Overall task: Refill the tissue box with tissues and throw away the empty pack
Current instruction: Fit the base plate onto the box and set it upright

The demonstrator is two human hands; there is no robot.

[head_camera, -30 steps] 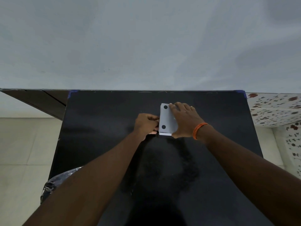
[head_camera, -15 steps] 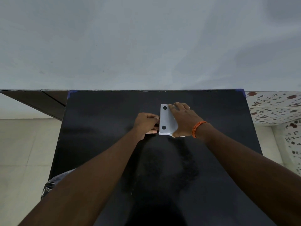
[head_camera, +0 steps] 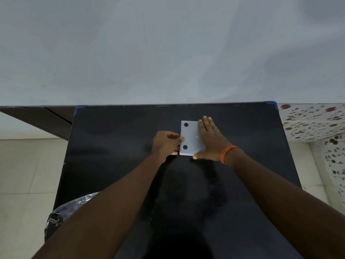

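A pale grey tissue box (head_camera: 190,136) lies bottom up on the black table (head_camera: 115,146), two round black feet showing along its left side. My left hand (head_camera: 166,144) is curled against the box's left edge, its fingertips pinching there. My right hand (head_camera: 211,139), an orange band at its wrist, lies flat with the fingers stretched out over the right half of the box and presses down on it. No tissues and no pack show in this view.
A bin lined with a dark shiny bag (head_camera: 61,212) stands at the table's near left corner, partly hidden by my left forearm. A grey wall runs along the table's far edge. Pale tiled floor lies to the left, patterned tiles to the right.
My right hand has flattened and slid a little to the right, so more of the box's grey underside shows. My left hand stays pinched at the left edge.
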